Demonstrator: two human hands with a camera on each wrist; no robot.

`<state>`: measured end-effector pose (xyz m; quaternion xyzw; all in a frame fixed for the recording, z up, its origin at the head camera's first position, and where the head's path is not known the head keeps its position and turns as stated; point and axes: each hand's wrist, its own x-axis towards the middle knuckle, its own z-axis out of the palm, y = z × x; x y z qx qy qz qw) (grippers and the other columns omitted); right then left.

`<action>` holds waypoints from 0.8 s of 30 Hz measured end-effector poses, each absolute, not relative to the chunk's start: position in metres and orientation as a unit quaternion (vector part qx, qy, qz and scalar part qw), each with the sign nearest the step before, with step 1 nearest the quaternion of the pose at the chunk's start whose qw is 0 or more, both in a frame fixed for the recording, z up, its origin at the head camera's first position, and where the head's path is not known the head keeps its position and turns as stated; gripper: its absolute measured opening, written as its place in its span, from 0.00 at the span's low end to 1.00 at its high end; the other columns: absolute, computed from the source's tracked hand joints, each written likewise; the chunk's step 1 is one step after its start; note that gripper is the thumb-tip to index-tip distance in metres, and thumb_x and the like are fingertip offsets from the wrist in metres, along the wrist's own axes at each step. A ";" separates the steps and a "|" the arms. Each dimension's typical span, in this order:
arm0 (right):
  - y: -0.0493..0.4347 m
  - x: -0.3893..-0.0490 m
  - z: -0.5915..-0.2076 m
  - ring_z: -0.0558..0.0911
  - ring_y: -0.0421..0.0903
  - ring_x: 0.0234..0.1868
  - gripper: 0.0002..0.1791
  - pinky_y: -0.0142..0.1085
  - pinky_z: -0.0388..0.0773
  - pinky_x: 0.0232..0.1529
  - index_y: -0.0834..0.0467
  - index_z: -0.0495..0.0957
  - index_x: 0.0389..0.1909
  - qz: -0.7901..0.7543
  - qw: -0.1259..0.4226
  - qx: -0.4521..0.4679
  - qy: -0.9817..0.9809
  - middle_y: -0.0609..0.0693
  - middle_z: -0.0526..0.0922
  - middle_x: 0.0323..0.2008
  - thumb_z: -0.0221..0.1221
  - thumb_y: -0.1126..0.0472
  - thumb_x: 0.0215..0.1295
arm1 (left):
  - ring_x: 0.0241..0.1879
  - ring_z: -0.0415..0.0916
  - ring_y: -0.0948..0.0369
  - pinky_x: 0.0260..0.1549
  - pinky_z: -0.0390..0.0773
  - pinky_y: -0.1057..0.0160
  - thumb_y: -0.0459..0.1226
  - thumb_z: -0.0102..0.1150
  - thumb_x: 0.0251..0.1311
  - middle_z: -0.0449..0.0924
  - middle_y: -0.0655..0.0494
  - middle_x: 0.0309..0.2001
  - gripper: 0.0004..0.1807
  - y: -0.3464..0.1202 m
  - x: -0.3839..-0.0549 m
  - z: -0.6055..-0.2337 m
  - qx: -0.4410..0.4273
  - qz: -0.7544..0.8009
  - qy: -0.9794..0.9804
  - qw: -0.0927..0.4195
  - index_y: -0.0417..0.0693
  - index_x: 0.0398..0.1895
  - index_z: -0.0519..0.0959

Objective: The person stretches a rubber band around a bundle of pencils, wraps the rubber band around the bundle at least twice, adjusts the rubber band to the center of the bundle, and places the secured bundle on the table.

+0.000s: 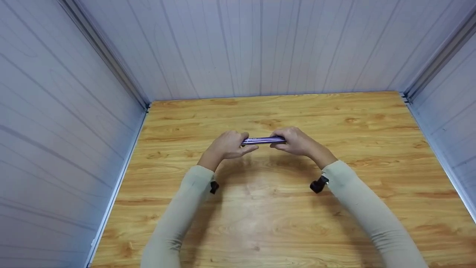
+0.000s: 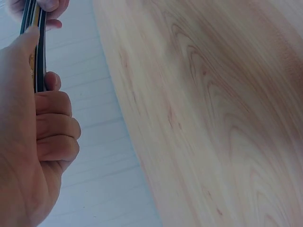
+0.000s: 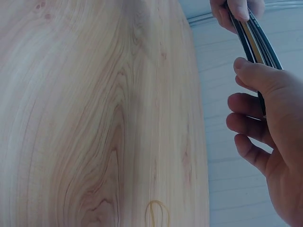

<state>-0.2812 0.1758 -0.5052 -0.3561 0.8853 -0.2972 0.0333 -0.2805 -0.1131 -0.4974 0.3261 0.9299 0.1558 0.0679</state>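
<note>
A bundle of slim, shiny pencils (image 1: 263, 140) is held level above the table between both hands. It looks purple in the head view; in the wrist views the pencils (image 2: 40, 61) appear dark, with one gold among them. My left hand (image 1: 229, 145) grips the left end, thumb along the near side and the other fingers curled. At the right end, my right hand (image 1: 293, 141) pinches the bundle between thumb and fingers, its lower fingers bent more loosely in the right wrist view. The palms and fingers hide both ends.
A thin tan rubber band (image 3: 158, 213) lies on the wooden table (image 1: 260, 208) in the right wrist view. Pale panel walls stand behind (image 1: 241, 48), at the left (image 1: 55, 130) and at the right. Each sleeve carries a small black wrist camera (image 1: 318, 185).
</note>
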 end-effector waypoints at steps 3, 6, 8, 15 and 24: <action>0.176 -0.281 -0.505 0.79 0.46 0.33 0.10 0.43 0.77 0.40 0.63 0.87 0.49 -0.301 0.043 -0.350 0.886 0.58 0.92 0.39 0.73 0.60 0.76 | 0.26 0.63 0.61 0.30 0.63 0.62 0.60 0.54 0.85 0.68 0.59 0.27 0.29 -0.113 -0.281 -0.496 0.324 0.152 0.931 0.069 0.42 0.42 0.81; 0.177 -0.282 -0.504 0.80 0.46 0.35 0.14 0.42 0.77 0.42 0.61 0.87 0.53 -0.307 0.058 -0.337 0.888 0.58 0.92 0.41 0.74 0.57 0.76 | 0.26 0.64 0.61 0.30 0.64 0.62 0.60 0.53 0.86 0.69 0.58 0.27 0.30 -0.115 -0.283 -0.495 0.326 0.146 0.931 0.069 0.41 0.44 0.82; 0.180 -0.282 -0.503 0.82 0.47 0.37 0.19 0.43 0.78 0.43 0.61 0.87 0.58 -0.314 0.065 -0.326 0.889 0.60 0.92 0.43 0.75 0.54 0.75 | 0.26 0.65 0.61 0.30 0.65 0.62 0.59 0.52 0.86 0.70 0.58 0.27 0.30 -0.118 -0.283 -0.494 0.326 0.145 0.932 0.072 0.40 0.45 0.83; 0.199 -0.279 -0.506 0.90 0.62 0.54 0.30 0.57 0.87 0.55 0.63 0.82 0.72 -0.362 0.030 -0.294 0.884 0.65 0.92 0.53 0.76 0.58 0.73 | 0.26 0.65 0.60 0.34 0.70 0.59 0.59 0.52 0.87 0.67 0.57 0.26 0.31 -0.134 -0.285 -0.493 0.302 0.143 0.939 0.076 0.39 0.45 0.83; 0.190 -0.260 -0.503 0.73 0.69 0.82 0.30 0.19 0.79 0.64 0.72 0.65 0.83 -0.629 0.046 -0.112 0.768 0.72 0.74 0.79 0.56 0.66 0.88 | 0.27 0.62 0.60 0.35 0.67 0.58 0.63 0.51 0.85 0.64 0.58 0.25 0.33 -0.140 -0.286 -0.490 0.273 0.162 0.945 0.084 0.40 0.42 0.81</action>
